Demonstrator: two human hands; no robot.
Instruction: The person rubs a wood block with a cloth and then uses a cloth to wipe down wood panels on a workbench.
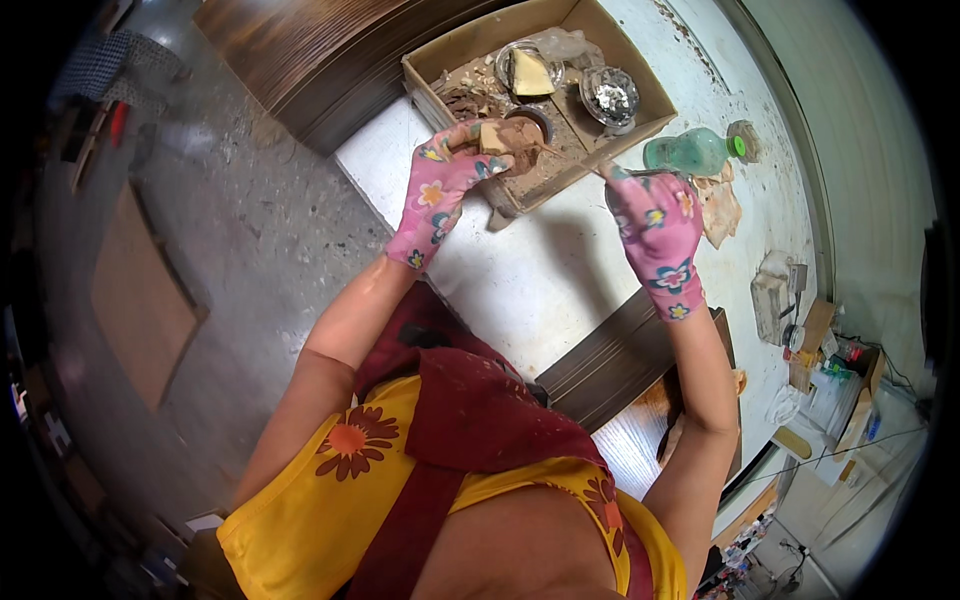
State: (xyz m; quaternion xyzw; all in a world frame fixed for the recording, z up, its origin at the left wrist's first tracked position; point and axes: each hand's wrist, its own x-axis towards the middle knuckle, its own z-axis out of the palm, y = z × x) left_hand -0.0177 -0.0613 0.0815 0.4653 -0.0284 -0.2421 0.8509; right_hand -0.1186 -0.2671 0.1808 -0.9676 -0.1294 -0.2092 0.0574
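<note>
My left hand (435, 200), in a pink flowered glove, is closed on a small tan block (492, 138) over the near left part of a cardboard box (640, 122). Brown paste (522, 150) lies against the block. Farther right, my right hand (660, 225), gloved alike, is closed around a thin stick-like tool (575, 160) whose far end points toward the paste. Most of the tool's grip end is hidden by the fingers. Behind the block sits a round brown tub (543, 120). The box also holds a clear jar with a yellow wedge (530, 73) on it.
A jar of whitish bits (610, 98) stands in the box. Right of the box lies a green bottle (688, 151) with crumpled tan paper (720, 210). Dark wooden panels (340, 65) rest at the back left, another board (600, 360) in front of me. A scraper-topped block (772, 300) is at right.
</note>
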